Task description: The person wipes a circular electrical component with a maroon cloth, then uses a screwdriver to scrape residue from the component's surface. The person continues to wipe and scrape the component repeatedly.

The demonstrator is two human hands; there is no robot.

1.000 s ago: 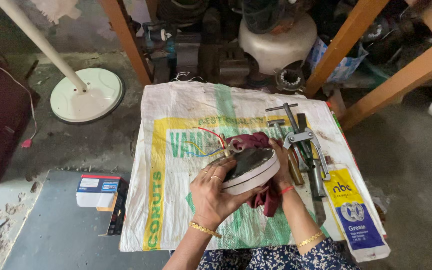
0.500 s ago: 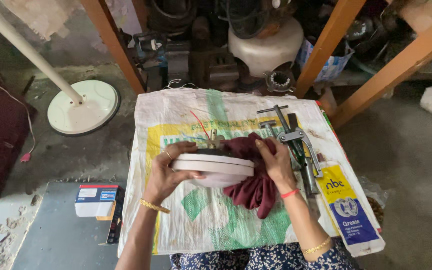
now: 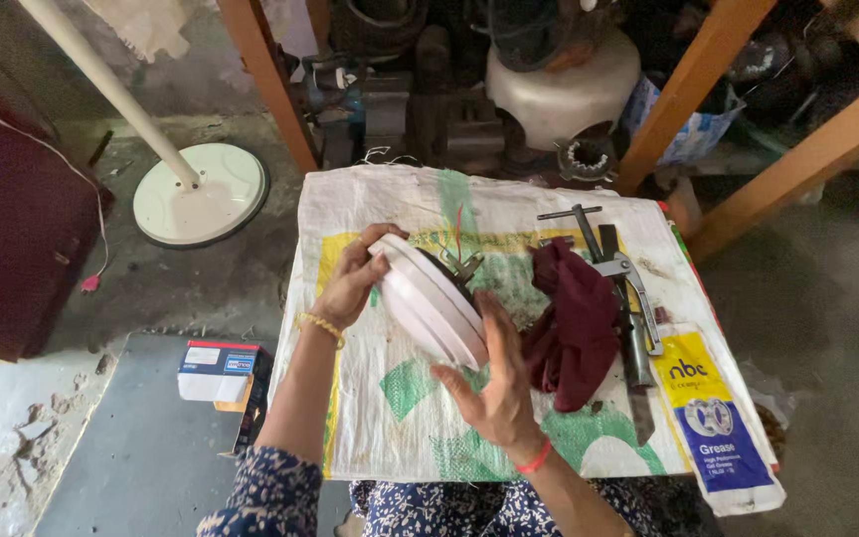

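A white round motor housing point(image 3: 431, 301) with thin wires at its top is tilted on edge above a white woven sack point(image 3: 390, 418) that covers the work surface. My left hand point(image 3: 355, 280) grips its upper left rim. My right hand point(image 3: 492, 383) supports its lower right edge with the fingers spread against it. A maroon cloth point(image 3: 574, 323) lies on the sack just right of the housing, free of both hands.
A metal puller tool point(image 3: 616, 270) and a dark flat tool point(image 3: 638, 383) lie right of the cloth, beside a yellow and blue pouch point(image 3: 713, 423). A white fan stand base point(image 3: 201, 194) sits on the floor at left. A small box point(image 3: 216, 370) is lower left. Wooden beams point(image 3: 688, 94) and machine parts stand behind.
The housing went from lying flat in both hands to tilted on edge. My right hand let go of the maroon cloth, which now lies on the sack, and moved under the housing.
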